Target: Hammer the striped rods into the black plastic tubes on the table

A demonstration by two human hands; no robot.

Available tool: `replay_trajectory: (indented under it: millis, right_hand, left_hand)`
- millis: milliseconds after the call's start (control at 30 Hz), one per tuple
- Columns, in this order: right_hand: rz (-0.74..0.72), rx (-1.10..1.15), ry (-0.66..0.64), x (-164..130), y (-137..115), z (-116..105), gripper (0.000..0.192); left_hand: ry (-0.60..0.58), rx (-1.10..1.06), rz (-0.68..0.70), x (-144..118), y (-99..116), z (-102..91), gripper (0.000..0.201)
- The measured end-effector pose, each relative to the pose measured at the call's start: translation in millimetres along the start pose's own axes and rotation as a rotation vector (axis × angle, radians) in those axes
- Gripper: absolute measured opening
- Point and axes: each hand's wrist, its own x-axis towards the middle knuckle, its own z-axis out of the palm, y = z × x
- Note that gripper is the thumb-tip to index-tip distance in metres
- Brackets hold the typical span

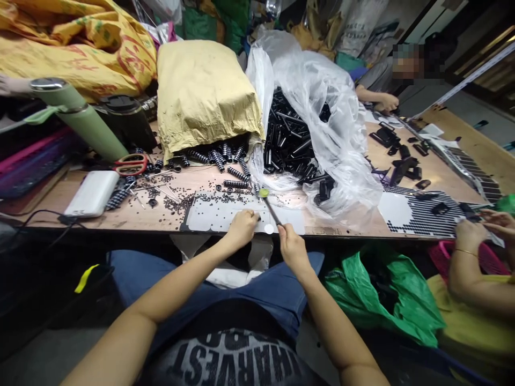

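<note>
Crowding right hand [293, 247]: plastic bag [322, 107], scissors [131, 164]

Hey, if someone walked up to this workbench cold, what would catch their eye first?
Probably the big clear plastic bag spilling black tubes mid-table, beside a tan paper sack. Nearer, the right hand holds a thin black tool over a white sheet, where the left hand rests.

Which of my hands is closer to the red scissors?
Left. Your left hand is right of the red scissors and nearer you; your right hand, holding a thin tool, is farther right.
</note>
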Motion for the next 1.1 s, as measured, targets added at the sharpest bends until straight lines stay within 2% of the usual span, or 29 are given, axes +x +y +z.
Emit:
replay_trajectory:
  millis: [67,167,233,300,400,467,533,667,767,833,900,1033,1100]
  right_hand:
    - [0.105,-0.107,0.046,13,24,-1,0.035]
    - [0.215,-0.228,0.093,29,59,4,0.036]
    - [0.202,-0.269,0.151,37,75,7,0.036]
    - [0.104,-0.261,0.240,47,80,7,0.034]
    - [-0.089,-0.148,0.319,72,66,2,0.029]
    - [-0.176,-0.042,0.282,101,45,0,0.026]
    - [-0.200,0.062,0.198,139,20,0,0.025]
    - [-0.184,0.171,0.159,212,-19,3,0.021]
    - [-0.113,0.295,0.135,237,-25,5,0.017]
    - [-0.053,0.383,0.129,234,-18,5,0.014]
    - [-0.014,0.459,0.119,216,-8,9,0.014]
    - [0.000,0.608,0.026,150,3,22,0.028]
    - [-0.072,0.754,-0.049,117,-2,24,0.038]
  left_hand:
    - [0.004,-0.026,0.025,4,-5,-15.0,0.025]
    - [0.118,-0.009,-0.115,35,-32,-28.9,0.030]
    - [0.149,0.041,-0.153,67,-58,-29.2,0.029]
    - [0.093,0.111,-0.131,93,-80,-23.6,0.025]
    - [0.039,0.174,-0.087,110,-97,-12.2,0.021]
    - [0.117,0.159,-0.077,107,-96,-8.5,0.020]
    - [0.228,0.077,-0.086,96,-88,-10.0,0.023]
    - [0.332,-0.296,-0.141,68,-64,-21.4,0.028]
    - [0.351,-0.640,-0.234,48,-54,-27.7,0.028]
    - [0.377,-0.878,-0.329,38,-53,-29.8,0.029]
    - [0.406,-1.106,-0.425,34,-52,-30.7,0.031]
    - [0.378,-1.421,-0.560,40,-37,-30.9,0.039]
    - [0.347,-1.518,-0.611,45,-26,-30.5,0.042]
